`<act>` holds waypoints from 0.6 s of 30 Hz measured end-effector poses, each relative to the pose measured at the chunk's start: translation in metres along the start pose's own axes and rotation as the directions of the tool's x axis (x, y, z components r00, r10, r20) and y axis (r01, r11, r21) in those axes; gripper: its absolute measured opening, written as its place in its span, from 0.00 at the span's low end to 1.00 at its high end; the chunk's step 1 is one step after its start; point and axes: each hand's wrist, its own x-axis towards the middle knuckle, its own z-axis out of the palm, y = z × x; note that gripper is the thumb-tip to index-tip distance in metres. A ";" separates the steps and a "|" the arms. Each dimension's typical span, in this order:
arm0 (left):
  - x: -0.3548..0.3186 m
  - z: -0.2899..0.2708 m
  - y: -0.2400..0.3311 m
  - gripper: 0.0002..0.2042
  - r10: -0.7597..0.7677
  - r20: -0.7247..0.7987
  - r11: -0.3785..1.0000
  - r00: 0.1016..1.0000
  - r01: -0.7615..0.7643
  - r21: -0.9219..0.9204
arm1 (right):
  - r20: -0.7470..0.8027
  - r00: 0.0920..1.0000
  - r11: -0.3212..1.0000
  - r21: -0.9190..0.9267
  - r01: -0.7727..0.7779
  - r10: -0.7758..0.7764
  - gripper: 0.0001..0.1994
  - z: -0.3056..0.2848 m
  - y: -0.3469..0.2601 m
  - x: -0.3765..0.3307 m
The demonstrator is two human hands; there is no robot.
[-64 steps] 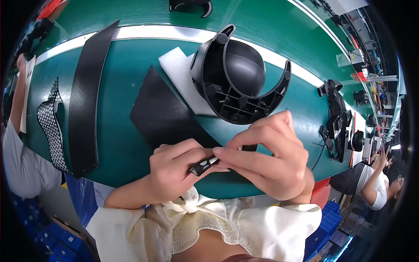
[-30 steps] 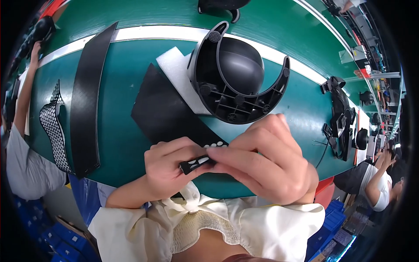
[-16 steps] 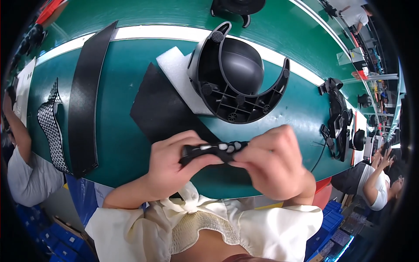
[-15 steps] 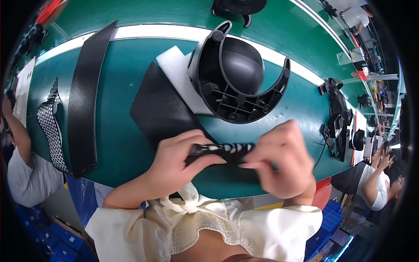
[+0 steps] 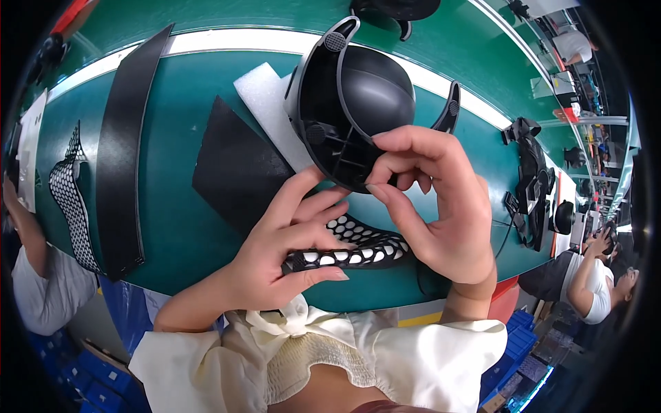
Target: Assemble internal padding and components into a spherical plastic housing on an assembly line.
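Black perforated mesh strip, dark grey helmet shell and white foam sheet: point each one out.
black perforated mesh strip (image 5: 358,249), head view, its middle between the hands
dark grey helmet shell (image 5: 375,89), head view, domed crown
white foam sheet (image 5: 265,103), head view, bare left part

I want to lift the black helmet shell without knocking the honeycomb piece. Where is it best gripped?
Judging by its pose, grip the helmet shell at its raised rim near the top knob, coming from the far left. That edge stands clear, while the near rim is crowded by the right hand and honeycomb piece.

Right hand (image 5: 447,213) hides the mesh strip's (image 5: 354,251) right end.
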 end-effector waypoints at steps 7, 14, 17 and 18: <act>-0.001 -0.002 0.004 0.08 0.010 -0.008 0.997 1.000 -0.011 -0.074 | 0.045 0.998 0.998 -0.055 0.041 -0.039 0.20 -0.002 -0.002 0.004; 0.001 0.001 0.001 0.08 0.027 -0.031 0.998 0.999 -0.029 -0.064 | 0.041 0.999 0.998 0.051 -0.020 0.018 0.19 -0.003 0.001 0.004; 0.002 0.001 0.001 0.08 0.031 -0.036 0.997 0.999 -0.034 -0.074 | 0.052 0.999 0.999 0.039 -0.015 0.013 0.19 -0.003 0.001 0.004; 0.002 0.001 0.002 0.08 0.038 -0.040 0.996 0.998 -0.041 -0.082 | 0.051 0.999 0.999 0.040 -0.015 0.012 0.19 -0.003 0.000 0.005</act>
